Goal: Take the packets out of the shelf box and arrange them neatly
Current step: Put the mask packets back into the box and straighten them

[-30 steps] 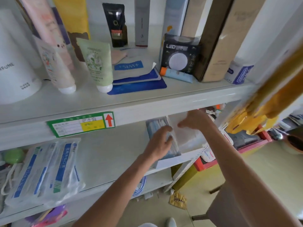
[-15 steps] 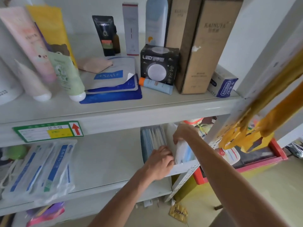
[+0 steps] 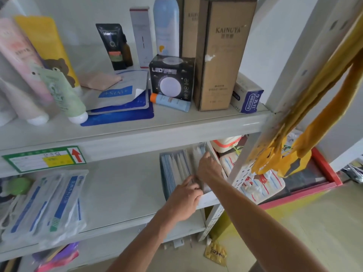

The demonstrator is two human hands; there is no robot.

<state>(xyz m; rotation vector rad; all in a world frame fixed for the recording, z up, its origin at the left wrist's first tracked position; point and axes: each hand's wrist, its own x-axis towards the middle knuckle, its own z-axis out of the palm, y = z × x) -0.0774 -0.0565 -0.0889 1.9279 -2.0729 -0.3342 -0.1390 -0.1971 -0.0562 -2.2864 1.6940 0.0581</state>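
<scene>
Both hands work at the white shelf box (image 3: 209, 196), which sits at the right end of the lower shelf (image 3: 117, 193), directly below the tall brown carton (image 3: 220, 61) on the shelf above. Inside the box a row of packets (image 3: 174, 169) stands on edge, blue-grey ones toward its left side and paler ones toward its right. The left hand (image 3: 183, 203) rests over the box's front rim, its fingers (image 3: 189, 182) curled onto the near edges of the packets (a loose press, it seems, though the grip is partly hidden). The right hand (image 3: 208, 169) reaches deeper into the box, its fingers narrowed and pinched on the pale packets near the right wall. Left of the box, the shelf carries clear bags of masks (image 3: 45, 205).
</scene>
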